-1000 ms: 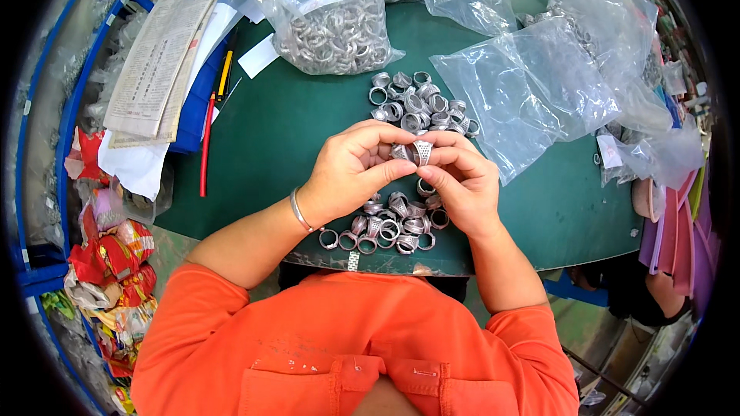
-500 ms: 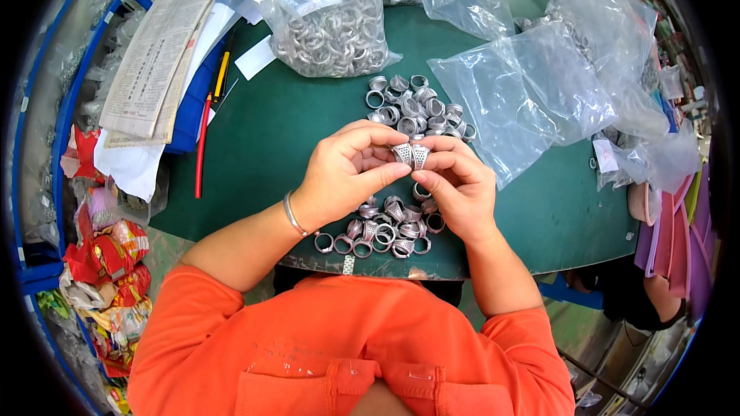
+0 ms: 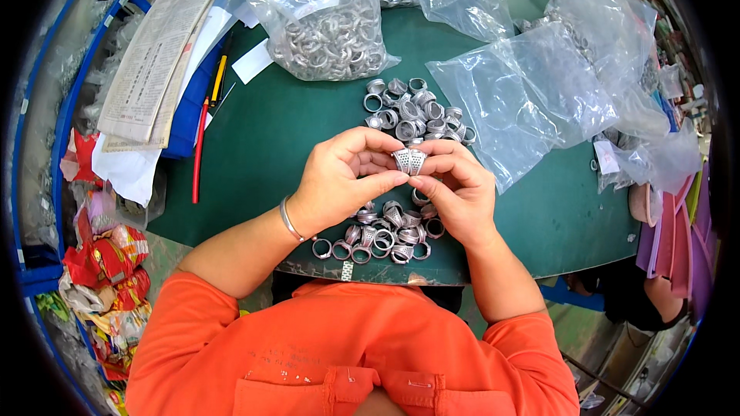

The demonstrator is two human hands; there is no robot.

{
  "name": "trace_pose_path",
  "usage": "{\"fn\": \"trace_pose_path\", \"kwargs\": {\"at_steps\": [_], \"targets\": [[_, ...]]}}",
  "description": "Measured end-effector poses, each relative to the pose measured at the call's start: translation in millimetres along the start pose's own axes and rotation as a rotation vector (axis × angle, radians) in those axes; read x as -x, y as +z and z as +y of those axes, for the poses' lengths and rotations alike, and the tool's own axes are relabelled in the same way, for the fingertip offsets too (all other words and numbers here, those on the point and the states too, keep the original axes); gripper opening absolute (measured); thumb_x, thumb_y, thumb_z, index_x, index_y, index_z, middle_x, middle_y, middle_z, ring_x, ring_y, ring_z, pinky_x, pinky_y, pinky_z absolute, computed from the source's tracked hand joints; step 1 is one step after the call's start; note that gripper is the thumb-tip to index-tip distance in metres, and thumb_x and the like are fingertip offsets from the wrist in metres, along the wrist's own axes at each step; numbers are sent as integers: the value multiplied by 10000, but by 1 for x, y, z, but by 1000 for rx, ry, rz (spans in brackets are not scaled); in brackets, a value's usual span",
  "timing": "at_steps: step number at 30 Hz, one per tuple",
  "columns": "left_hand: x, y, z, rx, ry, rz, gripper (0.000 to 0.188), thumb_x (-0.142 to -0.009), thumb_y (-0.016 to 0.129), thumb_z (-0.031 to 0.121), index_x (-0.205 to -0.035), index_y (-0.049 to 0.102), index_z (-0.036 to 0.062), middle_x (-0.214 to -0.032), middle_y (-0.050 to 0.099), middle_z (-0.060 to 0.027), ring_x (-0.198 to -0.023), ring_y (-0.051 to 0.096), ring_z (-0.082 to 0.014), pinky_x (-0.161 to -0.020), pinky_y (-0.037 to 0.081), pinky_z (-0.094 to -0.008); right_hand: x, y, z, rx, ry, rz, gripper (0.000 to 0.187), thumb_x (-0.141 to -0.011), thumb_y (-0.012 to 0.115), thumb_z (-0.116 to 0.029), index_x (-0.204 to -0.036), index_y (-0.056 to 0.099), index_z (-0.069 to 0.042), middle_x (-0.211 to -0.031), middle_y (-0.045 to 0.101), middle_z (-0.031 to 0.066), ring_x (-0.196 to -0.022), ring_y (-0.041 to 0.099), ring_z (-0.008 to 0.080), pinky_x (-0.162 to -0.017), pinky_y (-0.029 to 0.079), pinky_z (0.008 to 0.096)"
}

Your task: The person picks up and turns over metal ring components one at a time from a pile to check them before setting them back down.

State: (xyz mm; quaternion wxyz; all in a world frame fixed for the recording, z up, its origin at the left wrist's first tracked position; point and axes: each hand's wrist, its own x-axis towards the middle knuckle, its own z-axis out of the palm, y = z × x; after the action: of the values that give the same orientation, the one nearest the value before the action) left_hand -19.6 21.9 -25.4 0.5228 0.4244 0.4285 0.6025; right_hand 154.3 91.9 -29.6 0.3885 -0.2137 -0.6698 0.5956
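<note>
My left hand and my right hand meet over the table, each pinching a silver-grey metal ring with its fingertips. The left ring and the right ring are held side by side, seemingly touching, with their dotted, wide faces up. Just beyond my fingers lies a loose pile of similar rings. A second pile of rings lies between my forearms near the table's front edge, partly hidden by my right hand.
The green table carries a clear bag of rings at the back and flat plastic bags at the right. Newspapers rest over a blue tray at left, beside a red pen. Another person's arm shows at right.
The two rings have come slightly closer together, their faces now lined up edge to edge. My hands stay in nearly the same place, and the view has shifted slightly.
</note>
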Motion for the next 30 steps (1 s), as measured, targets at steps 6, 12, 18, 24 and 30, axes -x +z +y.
{"fn": "trace_pose_path", "kwargs": {"at_steps": [6,12,18,24,30], "targets": [[0,1,-2,12,7,8,282,-783,677,-53,-1033,548,-45,-1006,617,-104,-911,629,-151,-811,531,-264,-1,0,3,-59,10,5,124,-755,659,85,-868,630,42,-1065,577,131,-962,592,182,-824,518,295],[0,0,-3,2,45,-5,287,-779,679,-60,-1033,548,-42,-1019,611,-107,-913,628,-155,-816,532,-269,-1,0,2,-84,26,4,127,-753,653,98,-864,626,42,-1075,569,130,-973,590,184,-837,518,294],[0,0,-3,-19,105,-14,262,-771,678,-72,-1007,570,-36,-1017,600,-99,-904,628,-156,-809,537,-269,-1,0,1,-124,30,-6,138,-753,649,106,-874,624,44,-1082,564,131,-979,585,183,-838,520,293],[0,-3,-2,-126,184,-65,292,-760,664,-113,-1026,569,-42,-1063,568,-141,-947,616,-194,-805,540,-293,0,0,1,-182,79,-14,131,-762,639,108,-876,624,46,-1101,553,131,-986,577,177,-837,516,289],[1,-2,0,-108,116,-50,286,-760,672,-102,-1021,570,-46,-1055,572,-135,-938,623,-195,-812,541,-295,-1,-3,0,-216,120,-52,118,-776,643,85,-886,630,43,-1097,548,130,-960,573,169,-812,503,276]]}}
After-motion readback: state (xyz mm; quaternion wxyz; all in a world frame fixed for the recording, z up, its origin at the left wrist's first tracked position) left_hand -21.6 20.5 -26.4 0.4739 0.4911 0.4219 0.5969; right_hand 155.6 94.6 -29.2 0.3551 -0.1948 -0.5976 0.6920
